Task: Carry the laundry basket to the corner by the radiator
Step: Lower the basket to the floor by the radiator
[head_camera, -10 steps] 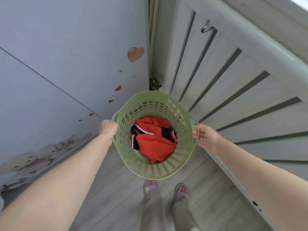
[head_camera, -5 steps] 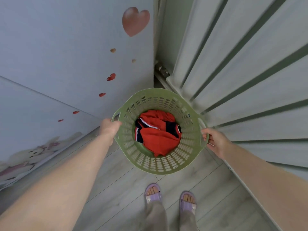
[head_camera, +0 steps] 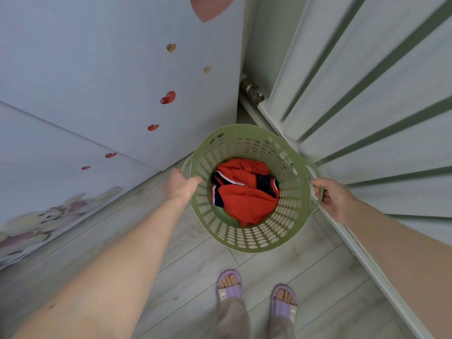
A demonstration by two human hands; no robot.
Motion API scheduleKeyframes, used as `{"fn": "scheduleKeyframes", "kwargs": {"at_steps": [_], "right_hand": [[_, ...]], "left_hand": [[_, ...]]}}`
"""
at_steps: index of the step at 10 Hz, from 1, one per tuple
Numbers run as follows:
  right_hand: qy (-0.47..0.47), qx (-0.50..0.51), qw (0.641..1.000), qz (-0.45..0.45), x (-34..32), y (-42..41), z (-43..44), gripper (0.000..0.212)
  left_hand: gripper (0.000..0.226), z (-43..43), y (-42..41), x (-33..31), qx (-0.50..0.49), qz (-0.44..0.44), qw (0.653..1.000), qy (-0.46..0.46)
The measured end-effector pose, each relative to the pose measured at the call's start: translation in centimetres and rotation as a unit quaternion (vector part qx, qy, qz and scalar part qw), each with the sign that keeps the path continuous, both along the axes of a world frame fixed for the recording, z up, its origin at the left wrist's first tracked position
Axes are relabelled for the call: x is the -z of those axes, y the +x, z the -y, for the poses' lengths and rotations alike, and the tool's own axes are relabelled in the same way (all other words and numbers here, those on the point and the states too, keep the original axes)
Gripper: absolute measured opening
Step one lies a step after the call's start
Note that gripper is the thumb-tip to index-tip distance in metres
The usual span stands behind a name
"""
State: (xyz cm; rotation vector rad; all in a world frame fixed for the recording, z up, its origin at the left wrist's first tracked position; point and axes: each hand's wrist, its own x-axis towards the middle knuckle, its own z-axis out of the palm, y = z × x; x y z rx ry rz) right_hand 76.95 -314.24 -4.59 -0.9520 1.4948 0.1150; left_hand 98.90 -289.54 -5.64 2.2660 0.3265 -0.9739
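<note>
Head view shows my left hand [head_camera: 181, 185] and right hand [head_camera: 333, 196] each closed on a rim handle of the basket [head_camera: 249, 243], held just beside the radiator [head_camera: 367, 113] near its corner, light, slightly flexible plastic, best carried by both handles.

No legible text, labels, brands or nos. anywhere in view. Wall [head_camera: 97, 69] has only pics, no words: heart stickers [head_camera: 168, 97] and a cartoon bunny decal [head_camera: 46, 216]. Laundry basket [head_camera: 252, 243], red garment [head_camera: 247, 196], radiator [head_camera: 367, 99] and slippers [head_camera: 230, 288] carry no readable print. Small dark mark on basket's inner wall, too tiny to read.
</note>
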Motion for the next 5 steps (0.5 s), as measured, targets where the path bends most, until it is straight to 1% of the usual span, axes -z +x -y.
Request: {"fn": "scheduleKeyframes", "kwargs": {"at_steps": [1,2,3,4,5], "right_hand": [[-0.024,-0.015,1.0,-0.01,0.3,0.0,-0.2,0.023],[-0.055,-0.025,0.998,-0.026,0.5,-0.2,-0.8,0.02],[-0.091,-0.072,0.991,-0.068,0.0,-0.2,-1.7,0.026],[-0.206,-0.148,0.956,-0.147,-1.2,-0.9,-2.1,0.063],[-0.241,-0.192,0.94,-0.146,-3.3,-2.4,-3.4,0.065]], "left_hand": [[0.064,-0.5,0.2,0.3,-0.009,0.004,1.0,-0.021],[0.061,-1.1,0.4,0.1,-0.019,-0.024,0.998,-0.058],[0.07,-1.6,0.1,-0.7,0.032,0.011,0.999,-0.026],[0.08,-2.2,-0.2,-2.2,0.119,0.114,0.985,0.044],[0.078,-3.2,-1.0,-4.6,0.218,0.196,0.951,0.101]]}}
